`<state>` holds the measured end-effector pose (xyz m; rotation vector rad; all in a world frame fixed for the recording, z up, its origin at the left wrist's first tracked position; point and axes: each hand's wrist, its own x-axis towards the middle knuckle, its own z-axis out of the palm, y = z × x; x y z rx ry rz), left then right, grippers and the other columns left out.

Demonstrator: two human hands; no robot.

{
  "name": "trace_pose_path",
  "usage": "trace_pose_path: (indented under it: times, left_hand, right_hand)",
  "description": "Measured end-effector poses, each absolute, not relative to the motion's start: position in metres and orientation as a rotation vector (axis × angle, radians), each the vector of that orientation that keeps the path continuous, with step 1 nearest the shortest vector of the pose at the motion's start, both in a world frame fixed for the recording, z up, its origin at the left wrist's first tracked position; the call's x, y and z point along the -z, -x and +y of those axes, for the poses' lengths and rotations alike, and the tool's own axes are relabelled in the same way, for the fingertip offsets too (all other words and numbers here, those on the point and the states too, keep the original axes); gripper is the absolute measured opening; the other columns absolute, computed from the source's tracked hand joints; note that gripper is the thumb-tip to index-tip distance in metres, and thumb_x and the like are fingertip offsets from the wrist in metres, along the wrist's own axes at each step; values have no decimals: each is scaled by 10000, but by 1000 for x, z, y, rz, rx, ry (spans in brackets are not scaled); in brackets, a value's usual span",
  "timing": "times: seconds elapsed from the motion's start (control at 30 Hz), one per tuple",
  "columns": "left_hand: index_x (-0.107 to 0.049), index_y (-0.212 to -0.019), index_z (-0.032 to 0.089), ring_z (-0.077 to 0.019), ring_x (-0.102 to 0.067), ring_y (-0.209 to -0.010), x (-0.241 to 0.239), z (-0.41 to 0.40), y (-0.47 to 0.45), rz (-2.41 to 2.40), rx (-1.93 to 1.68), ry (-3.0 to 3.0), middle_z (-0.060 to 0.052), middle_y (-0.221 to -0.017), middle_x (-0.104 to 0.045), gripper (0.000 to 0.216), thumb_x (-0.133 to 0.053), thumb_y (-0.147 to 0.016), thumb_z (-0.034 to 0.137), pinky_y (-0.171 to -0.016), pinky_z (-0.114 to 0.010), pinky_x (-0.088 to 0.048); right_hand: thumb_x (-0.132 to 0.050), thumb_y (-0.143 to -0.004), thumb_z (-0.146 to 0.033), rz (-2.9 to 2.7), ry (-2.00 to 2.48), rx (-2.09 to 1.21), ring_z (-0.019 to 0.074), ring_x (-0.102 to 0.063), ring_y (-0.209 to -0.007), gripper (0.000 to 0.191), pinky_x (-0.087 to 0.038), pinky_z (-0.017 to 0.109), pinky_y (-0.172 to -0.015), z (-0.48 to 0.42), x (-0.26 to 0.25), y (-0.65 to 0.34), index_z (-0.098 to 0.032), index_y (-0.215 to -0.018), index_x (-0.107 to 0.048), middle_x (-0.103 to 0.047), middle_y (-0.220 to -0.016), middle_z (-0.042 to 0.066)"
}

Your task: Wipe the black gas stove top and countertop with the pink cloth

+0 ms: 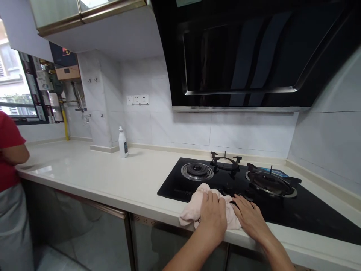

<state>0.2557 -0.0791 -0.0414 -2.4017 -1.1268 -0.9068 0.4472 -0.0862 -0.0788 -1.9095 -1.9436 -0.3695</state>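
A crumpled pale pink cloth (194, 207) lies across the front edge of the black glass cooktop (176, 184) and the strip of counter before it. My left hand (213, 214) is curled over the cloth, pressing it down with bent fingers. Beside it, my right hand (251, 217) lies over the cooktop's front edge with its fingers stretched forward, next to the cloth's right end. Control knobs (227, 188) sit just beyond the fingers, partly hidden. One pan support (225, 163) stands at the back burner; the left burner (197, 171) is bare of one.
A black range hood (239, 60) hangs low over the cooktop. On the pale counter (98, 173) stands a white bottle (123, 143) near the wall. A person in a red shirt (9, 152) is at the far left. A second pan support (270, 182) sits on the right burner.
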Motion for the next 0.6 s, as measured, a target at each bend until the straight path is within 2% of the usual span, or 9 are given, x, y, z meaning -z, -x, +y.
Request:
trace_pose_path:
  times: [0.1, 0.23, 0.6]
  left_hand:
    - [-631, -1151, 168, -325, -554, -1246, 48, -83, -252, -1189, 1060, 2403, -141, -1232, -645, 273, -498, -917, 128, -1127, -560, -386]
    - [-584, -1289, 203, -285, -531, -1308, 53, -90, -242, -1179, 1192, 2370, -115, -1350, -615, 339, -468, -972, 173, -1173, -528, -374]
    - [-569, -1377, 306, -310, -556, -1257, 54, -97, -238, -1191, 1188, 2382, -95, -1381, -601, 422, -535, -963, 230, -1116, -571, -418]
  right_hand:
    - [-205, -1040, -438, -1949, 1918, 369, 242, -394, -1463, 572, -304, 525, -1183, -87, 80, -449, -210, -1436, -550, -482, -1548, 87]
    - [-197, -1034, -434, -1959, 1919, 373, 253, -391, -1465, 588, -310, 535, -1182, -87, 82, -451, -194, -1436, -554, -472, -1553, 93]
    - [-229, -1020, -429, -1942, 1871, 377, 260, -396, -1462, 565, -313, 538, -1180, -88, 84, -451, -223, -1414, -577, -502, -1531, 90]
